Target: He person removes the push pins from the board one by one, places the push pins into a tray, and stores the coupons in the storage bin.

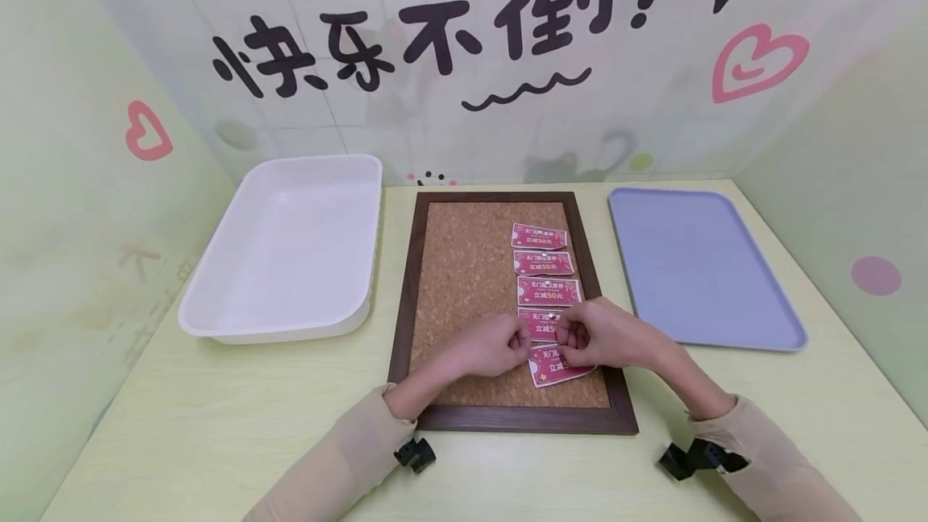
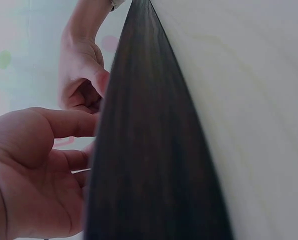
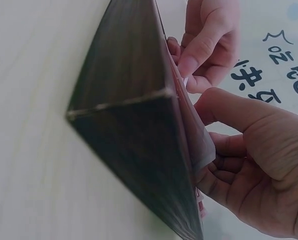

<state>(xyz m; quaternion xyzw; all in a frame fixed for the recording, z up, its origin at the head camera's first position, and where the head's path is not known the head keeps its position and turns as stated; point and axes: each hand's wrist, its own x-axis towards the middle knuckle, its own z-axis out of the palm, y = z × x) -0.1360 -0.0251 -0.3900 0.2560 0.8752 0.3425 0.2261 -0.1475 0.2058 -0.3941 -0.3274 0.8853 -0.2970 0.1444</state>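
Several pink coupons (image 1: 548, 292) lie in a column on the right half of a framed cork board (image 1: 464, 264); the upper ones carry small push pins. The lowest coupon (image 1: 547, 373) sits tilted, and in the right wrist view its edge (image 3: 204, 150) stands lifted off the board. My left hand (image 1: 495, 345) has curled fingers and pinches that coupon at its upper left. At its upper middle my right hand (image 1: 609, 334) bends thumb and fingers onto the same coupon. Whether a pin is between the right fingertips is hidden.
Left of the board stands a deep white tray (image 1: 348, 318). A flat blue tray (image 1: 703, 264) lies to the right. The board's raised dark wooden frame (image 1: 522, 419) runs just below both hands. A printed wall covering (image 1: 435, 135) rises behind the table.
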